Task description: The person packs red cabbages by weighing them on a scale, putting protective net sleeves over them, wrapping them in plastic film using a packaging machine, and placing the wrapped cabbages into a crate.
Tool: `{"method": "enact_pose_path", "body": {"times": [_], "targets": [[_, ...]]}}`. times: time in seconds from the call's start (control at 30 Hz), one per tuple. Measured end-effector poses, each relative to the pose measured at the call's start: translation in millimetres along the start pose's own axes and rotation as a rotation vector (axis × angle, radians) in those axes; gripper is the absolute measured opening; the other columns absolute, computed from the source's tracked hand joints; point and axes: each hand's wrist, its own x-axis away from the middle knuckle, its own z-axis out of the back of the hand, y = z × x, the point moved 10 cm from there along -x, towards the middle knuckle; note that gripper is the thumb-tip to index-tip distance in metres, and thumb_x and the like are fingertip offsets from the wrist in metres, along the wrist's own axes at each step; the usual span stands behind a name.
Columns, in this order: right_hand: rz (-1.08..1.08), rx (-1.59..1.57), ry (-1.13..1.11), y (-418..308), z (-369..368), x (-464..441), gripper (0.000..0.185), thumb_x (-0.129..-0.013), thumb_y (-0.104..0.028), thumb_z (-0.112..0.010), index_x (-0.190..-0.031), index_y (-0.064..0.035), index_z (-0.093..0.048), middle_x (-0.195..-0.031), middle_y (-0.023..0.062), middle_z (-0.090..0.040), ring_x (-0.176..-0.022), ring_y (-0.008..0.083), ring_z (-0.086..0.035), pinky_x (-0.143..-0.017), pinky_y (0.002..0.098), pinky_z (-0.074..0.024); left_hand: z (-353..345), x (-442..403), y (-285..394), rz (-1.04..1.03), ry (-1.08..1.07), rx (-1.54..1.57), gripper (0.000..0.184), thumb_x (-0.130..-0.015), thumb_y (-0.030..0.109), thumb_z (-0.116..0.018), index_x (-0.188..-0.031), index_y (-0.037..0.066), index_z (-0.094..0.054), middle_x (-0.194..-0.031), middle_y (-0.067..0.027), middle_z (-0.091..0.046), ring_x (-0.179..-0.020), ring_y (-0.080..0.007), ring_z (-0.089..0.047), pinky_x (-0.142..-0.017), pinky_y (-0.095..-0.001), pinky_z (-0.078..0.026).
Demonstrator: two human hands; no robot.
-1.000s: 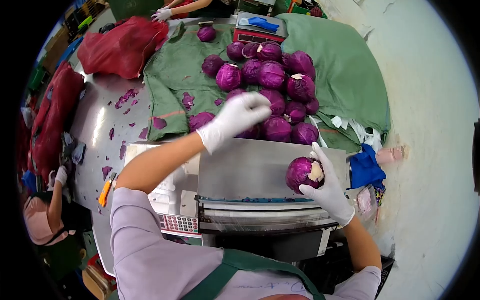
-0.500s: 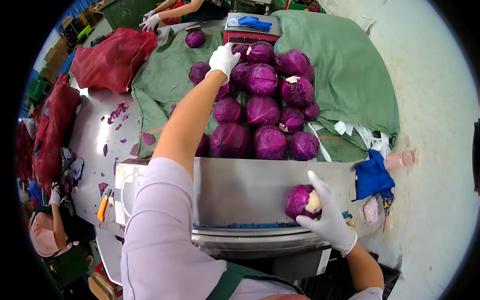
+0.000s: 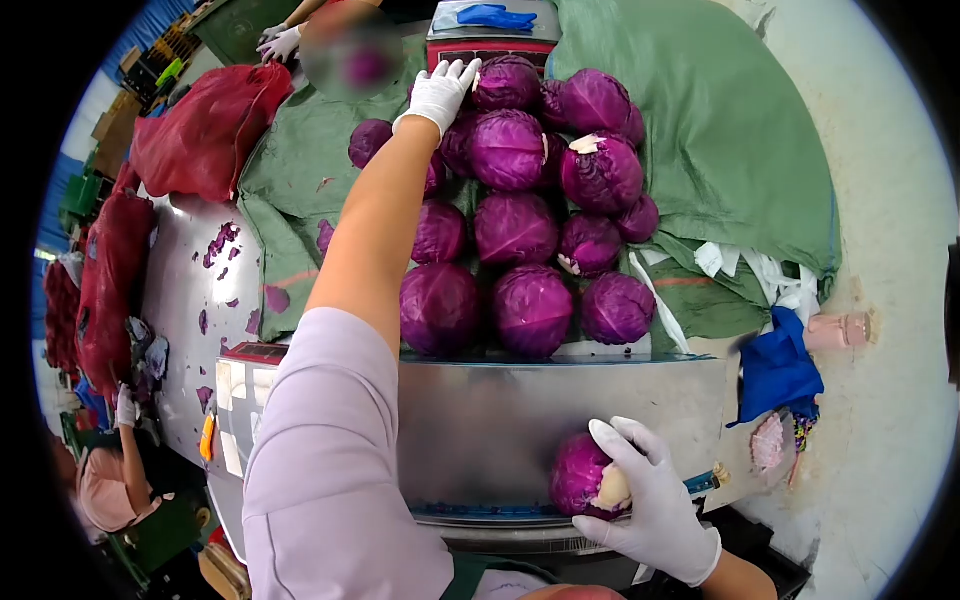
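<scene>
My left hand (image 3: 438, 95), in a white glove, reaches over the back left of a pile of red cabbages (image 3: 516, 228). Its fingers are stretched out beside a cabbage at the back (image 3: 506, 82); whether they touch it I cannot tell. Low on the right, my gloved right hand (image 3: 650, 505) curls its fingers and thumb around a single red cabbage (image 3: 576, 474). That cabbage's pale cut stem end faces my palm, and it is over the metal surface (image 3: 480, 410) in front of me.
Green sacking (image 3: 720, 130) is under and behind the pile. A scale (image 3: 490, 35) with a blue glove on it stands at the back. Red mesh sacks (image 3: 210, 130), an orange cutter (image 3: 207, 438) and leaf scraps lie left. A blue cloth (image 3: 778, 370) hangs right. Co-workers' hands show at left.
The view has shifted, and the pile looks larger and nearer. My left hand's fingers are more extended at the back of the pile. My right hand has wrapped closer around its cabbage.
</scene>
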Motion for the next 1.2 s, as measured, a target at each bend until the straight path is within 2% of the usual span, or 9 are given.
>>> {"method": "enact_pose_path", "body": {"times": [0.07,0.1,0.23,0.47,0.53,0.73,0.8,0.97,1.2], "targets": [[-0.025,-0.029,-0.036,3.1,-4.7,-0.5,0.088,-0.066,-0.023,-0.082,-0.141,-0.0076,-0.039,-0.136,0.0199,-0.035,-0.124,0.0374,-0.040,-0.105,0.0422,-0.0369,2.8,0.5,-3.7,0.075,-0.111,0.010,0.072,-0.088,0.010,-0.054,-0.150,0.027,-0.023,-0.120,-0.0118,-0.056,-0.112,-0.0283,-0.055,-0.089,-0.0450,-0.046],[-0.009,-0.016,-0.018,1.1,-3.9,-0.7,0.088,-0.066,-0.023,-0.082,-0.141,-0.0075,-0.039,-0.136,0.0200,-0.035,-0.124,0.0373,-0.040,-0.105,0.0421,-0.0368,7.8,2.3,-5.7,0.080,0.080,-0.027,0.070,-0.079,0.010,-0.065,-0.142,0.025,-0.037,-0.103,-0.0096,-0.057,-0.098,-0.0273,-0.059,-0.082,-0.0410,-0.048],[0.006,0.041,-0.006,-3.5,-3.2,-1.9,0.088,-0.066,-0.023,-0.082,-0.141,-0.0072,-0.039,-0.135,0.0201,-0.037,-0.124,0.0369,-0.041,-0.105,0.0419,-0.0365,36.1,12.0,-2.9,-0.086,0.272,0.068,0.078,-0.050,0.011,-0.084,-0.117,0.008,-0.046,-0.111,-0.0158,-0.056,-0.104,-0.0327,-0.058,-0.090,-0.0395,-0.049],[0.023,0.034,0.079,-8.6,-1.0,0.9,0.085,-0.066,-0.019,-0.081,-0.139,-0.0022,-0.040,-0.133,0.0217,-0.040,-0.124,0.0365,-0.041,-0.106,0.0409,-0.0360,59.1,54.1,-53.2,0.101,0.181,0.350,0.080,-0.056,0.020,-0.085,-0.124,0.005,-0.046,-0.112,-0.0191,-0.053,-0.101,-0.0369,-0.056,-0.089,-0.0418,-0.050],[0.075,0.051,0.115,-9.3,-1.2,-1.3,0.083,-0.067,-0.024,-0.080,-0.139,-0.0061,-0.043,-0.131,0.0229,-0.041,-0.121,0.0369,-0.044,-0.102,0.0406,-0.0404,112.9,78.7,-85.8,0.199,0.383,0.607,0.082,-0.058,0.024,-0.085,-0.129,0.007,-0.046,-0.111,-0.0206,-0.052,-0.100,-0.0378,-0.056,-0.089,-0.0423,-0.049],[0.194,0.020,0.182,-15.2,1.8,4.8,0.076,-0.070,-0.023,-0.076,-0.136,-0.0028,-0.043,-0.128,0.0220,-0.043,-0.120,0.0362,-0.046,-0.103,0.0404,-0.0388,221.8,224.3,-114.4,0.434,0.087,1.637,0.073,-0.070,0.024,-0.080,-0.130,0.003,-0.045,-0.119,-0.0205,-0.053,-0.108,-0.0261,-0.056,-0.094,-0.0331,-0.045],[0.205,0.036,0.192,-15.2,0.6,6.8,0.076,-0.071,-0.022,-0.075,-0.137,-0.0050,-0.042,-0.126,0.0213,-0.043,-0.120,0.0356,-0.046,-0.103,0.0398,-0.0383,250.2,293.6,-121.6,0.407,0.066,1.419,0.072,-0.073,0.019,-0.080,-0.131,0.002,-0.042,-0.114,-0.0109,-0.056,-0.104,-0.0143,-0.055,-0.092,-0.0288,-0.046],[0.293,0.054,0.230,-13.3,-1.9,8.9,0.075,-0.072,-0.020,-0.075,-0.137,-0.0050,-0.041,-0.125,0.0201,-0.044,-0.118,0.0344,-0.047,-0.104,0.0380,-0.0368,279.2,457.6,-122.1,0.330,-0.030,0.713,0.077,-0.061,0.010,-0.079,-0.130,0.005,-0.044,-0.120,-0.0229,-0.050,-0.115,-0.0399,-0.049,-0.100,-0.0413,-0.041],[0.348,0.060,0.276,-3.1,-1.6,0.7,0.067,-0.075,-0.020,-0.074,-0.133,-0.0010,-0.046,-0.127,0.0201,-0.048,-0.120,0.0308,-0.048,-0.105,0.0363,-0.0355,239.3,559.4,-106.1,0.392,-0.251,0.322,0.089,-0.066,0.016,-0.078,-0.143,0.009,-0.033,-0.124,-0.0232,-0.049,-0.110,-0.0416,-0.050,-0.086,-0.0463,-0.049]]}}
